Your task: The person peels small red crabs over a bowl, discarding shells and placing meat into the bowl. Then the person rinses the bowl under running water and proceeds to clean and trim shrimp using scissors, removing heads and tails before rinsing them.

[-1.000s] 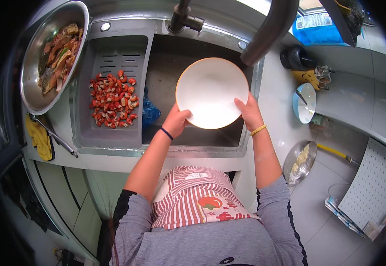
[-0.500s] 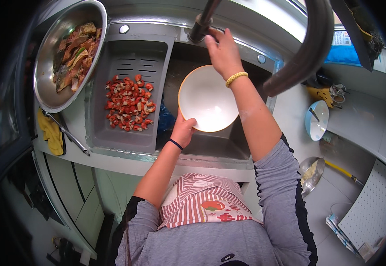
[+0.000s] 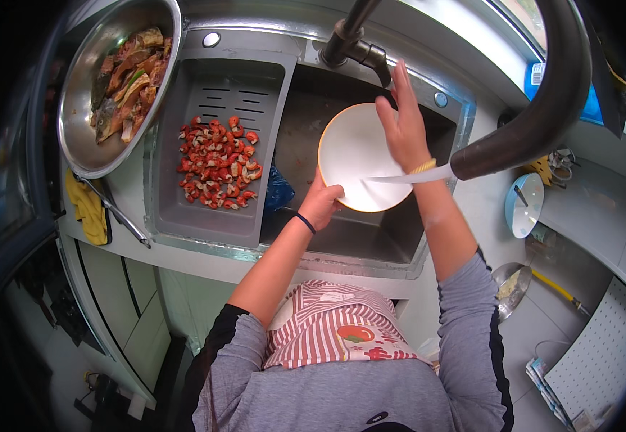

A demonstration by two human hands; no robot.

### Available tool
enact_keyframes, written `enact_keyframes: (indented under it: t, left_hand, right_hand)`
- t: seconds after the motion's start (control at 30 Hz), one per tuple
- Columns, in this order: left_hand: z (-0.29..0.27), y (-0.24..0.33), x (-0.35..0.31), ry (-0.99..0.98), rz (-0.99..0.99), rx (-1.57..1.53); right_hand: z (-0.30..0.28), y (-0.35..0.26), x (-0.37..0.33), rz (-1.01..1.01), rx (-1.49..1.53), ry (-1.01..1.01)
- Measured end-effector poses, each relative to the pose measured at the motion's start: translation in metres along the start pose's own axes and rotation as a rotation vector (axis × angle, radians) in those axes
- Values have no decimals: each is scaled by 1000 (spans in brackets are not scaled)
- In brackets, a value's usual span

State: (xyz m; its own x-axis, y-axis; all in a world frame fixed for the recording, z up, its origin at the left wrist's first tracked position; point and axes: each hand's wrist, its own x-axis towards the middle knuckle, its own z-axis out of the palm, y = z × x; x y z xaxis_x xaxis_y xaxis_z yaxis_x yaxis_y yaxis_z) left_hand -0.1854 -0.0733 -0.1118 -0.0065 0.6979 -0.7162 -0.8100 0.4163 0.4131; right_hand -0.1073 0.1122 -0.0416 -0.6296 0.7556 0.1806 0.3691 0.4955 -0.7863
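Observation:
My left hand (image 3: 320, 201) grips the near left rim of a white bowl (image 3: 349, 147) with an orange edge, tilted over the sink basin (image 3: 356, 241). Fingers stretched out, my right hand (image 3: 405, 133) is raised at the bowl's right side, just below the faucet handle (image 3: 373, 59); whether it touches the bowl is unclear. From the dark curved faucet spout (image 3: 525, 133) a stream of water (image 3: 417, 176) runs into the bowl, passing over my right wrist. Left of the basin, red-and-white peeled crayfish tails (image 3: 219, 162) lie in a grey slotted drain tray (image 3: 216, 227).
A steel basin (image 3: 75, 144) of cut fish pieces (image 3: 129, 86) stands at the far left above a yellow cloth (image 3: 88, 212). A blue plastic bag (image 3: 278, 191) lies in the sink. To the right are a light-blue bowl (image 3: 525, 209) and a metal bowl (image 3: 512, 295).
Water now flows from the spout, and the faucet handle has swung out to the right. My right hand has come away from the faucet toward the bowl; the view has shifted slightly.

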Motion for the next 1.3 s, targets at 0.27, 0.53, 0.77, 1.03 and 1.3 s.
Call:
enact_keyframes:
  t: [0.27,0.53,0.77,1.03,1.3]
  left_hand:
    - [10,-21,-7,-107,43,95]
    - [-7,-8,2,-66,39,-1]
    - [9,-21,-9,-185,-139,-115]
    - [-11,-16,14,-54,50,-111]
    - [6,-47,31,-80,-70,-304]
  right_hand:
    - [53,58,-127,318,-412,-260]
    - [3,15,-131,178,-66,-1112]
    - [-13,45,-88,29,-707,-671]
    - [-37,-15,-107,155,-649,-1020]
    - [-19,-1,-150,480,324,336]
